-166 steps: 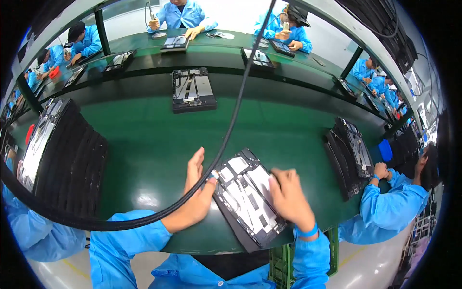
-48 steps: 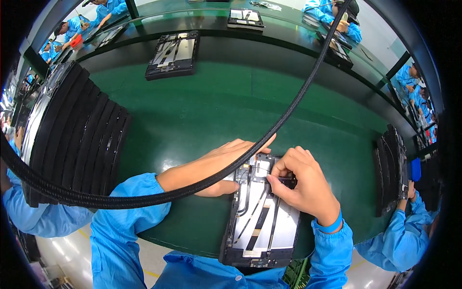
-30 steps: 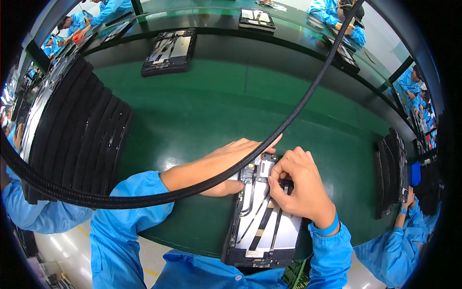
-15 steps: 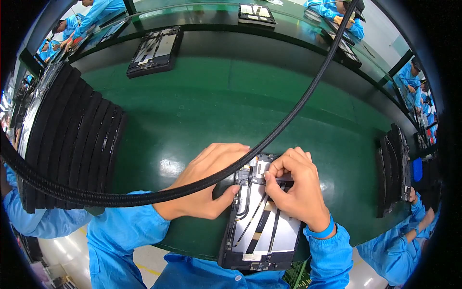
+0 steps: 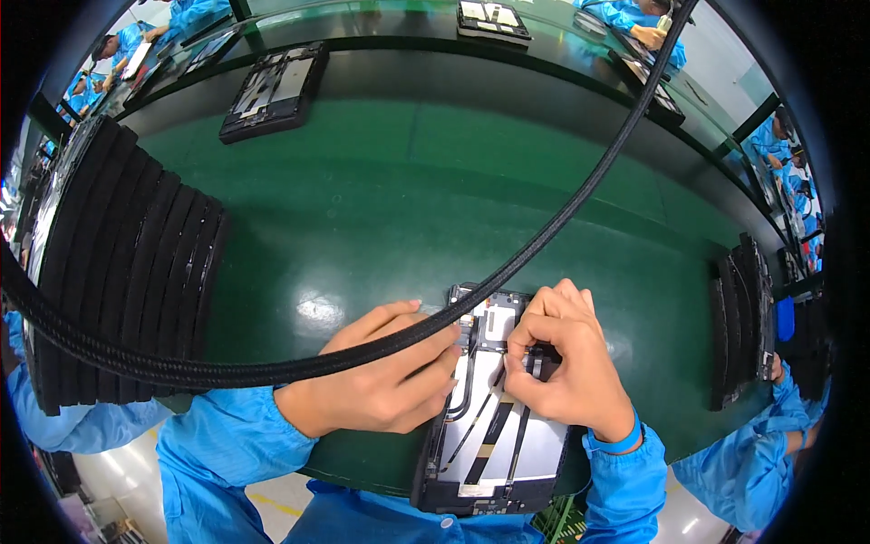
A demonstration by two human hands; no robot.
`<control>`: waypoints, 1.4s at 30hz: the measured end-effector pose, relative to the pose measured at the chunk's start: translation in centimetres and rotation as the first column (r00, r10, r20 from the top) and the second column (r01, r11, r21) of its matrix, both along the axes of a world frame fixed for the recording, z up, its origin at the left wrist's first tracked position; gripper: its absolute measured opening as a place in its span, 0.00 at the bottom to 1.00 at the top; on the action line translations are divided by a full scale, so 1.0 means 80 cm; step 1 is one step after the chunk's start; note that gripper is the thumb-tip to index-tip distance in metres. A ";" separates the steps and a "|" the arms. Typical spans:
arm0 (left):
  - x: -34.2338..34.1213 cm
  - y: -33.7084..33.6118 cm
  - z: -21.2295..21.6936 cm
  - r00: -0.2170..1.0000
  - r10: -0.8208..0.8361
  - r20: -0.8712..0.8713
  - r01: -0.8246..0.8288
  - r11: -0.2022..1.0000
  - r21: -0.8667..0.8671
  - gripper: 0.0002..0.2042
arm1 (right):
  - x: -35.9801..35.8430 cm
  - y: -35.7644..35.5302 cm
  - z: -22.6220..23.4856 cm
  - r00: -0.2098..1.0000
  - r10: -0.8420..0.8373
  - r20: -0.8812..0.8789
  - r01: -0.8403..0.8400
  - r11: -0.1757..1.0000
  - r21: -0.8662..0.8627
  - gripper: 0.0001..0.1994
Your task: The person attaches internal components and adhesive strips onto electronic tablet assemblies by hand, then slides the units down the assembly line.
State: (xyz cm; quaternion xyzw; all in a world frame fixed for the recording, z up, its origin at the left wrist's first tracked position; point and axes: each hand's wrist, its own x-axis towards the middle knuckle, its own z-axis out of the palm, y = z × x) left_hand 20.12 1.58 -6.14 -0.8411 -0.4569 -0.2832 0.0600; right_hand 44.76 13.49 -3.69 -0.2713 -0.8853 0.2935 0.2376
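Observation:
An opened tablet-like device [image 5: 507,453] with a silvery panel, black ribbon cables and a dark frame lies at the table's front edge. Over its upper right part, my right hand [image 5: 569,367] is closed in a pinch. A short black strip [image 5: 541,356] curls at those fingers; its far end is hidden by the hand. My left hand [image 5: 376,376] rests by the device's upper left edge, fingers bent and apart, tips at the rim. A thick black braided cable [image 5: 272,374] crosses in front of the left hand and hides part of its fingers.
Black-framed devices stand in a tall stack [image 5: 127,281] on the left and a smaller stack [image 5: 739,317] on the right. Another opened device [image 5: 275,91] lies at the back left. Beyond is a raised shelf [image 5: 381,32] with more devices. Co-workers in blue sit around.
My left hand has drawn back slightly and its fingers have bent. My right hand has moved a little down, and the dark strip across the device now curls up at its fingers.

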 end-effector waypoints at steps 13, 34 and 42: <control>0.002 0.013 0.007 0.968 -0.042 0.248 0.070 0.992 -0.104 0.13 | 0.023 0.012 0.014 0.992 0.121 0.026 -0.118 0.988 -0.104 0.05; 0.035 -0.007 0.030 0.990 0.036 0.138 -0.012 0.985 -0.172 0.22 | 0.037 0.016 0.010 0.975 0.124 -0.185 -0.146 0.983 -0.109 0.06; 0.024 -0.005 0.027 0.988 -0.005 0.155 0.028 0.989 -0.146 0.24 | 0.031 0.008 0.011 0.978 0.087 -0.189 -0.069 0.993 0.099 0.09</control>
